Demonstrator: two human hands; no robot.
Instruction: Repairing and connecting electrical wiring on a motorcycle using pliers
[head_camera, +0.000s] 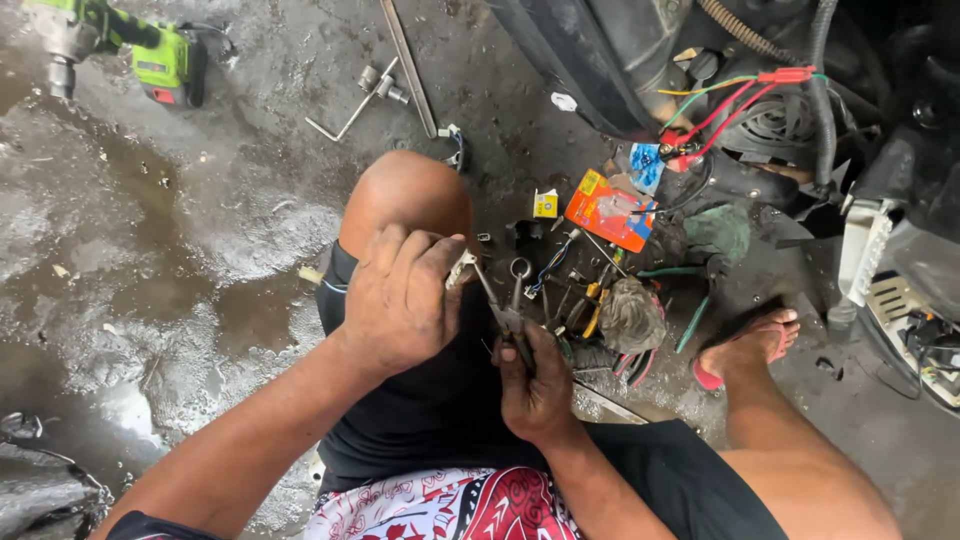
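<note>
A: What have the hands got?

B: The right hand (535, 385) is closed on the handles of small steel scissors (508, 300), tips up, over the lap. The left hand (400, 295) is curled, pinching a small pale piece (461, 268) beside them.

A: How would those handle?

B: Scissors look stiff, light, likely slick; grip low at the handles. The piece seems tiny, easily dropped.

A: Around them?

B: Scattered tools (590, 310) and an orange packet (611, 210) on the wet floor (200, 250), then red wires (725, 105), and a green drill (150, 50) farthest off.

Metal pliers (508, 305) with looped handle ends, upright, jaws gripping a small pale connector (460, 270) above the lap
</note>
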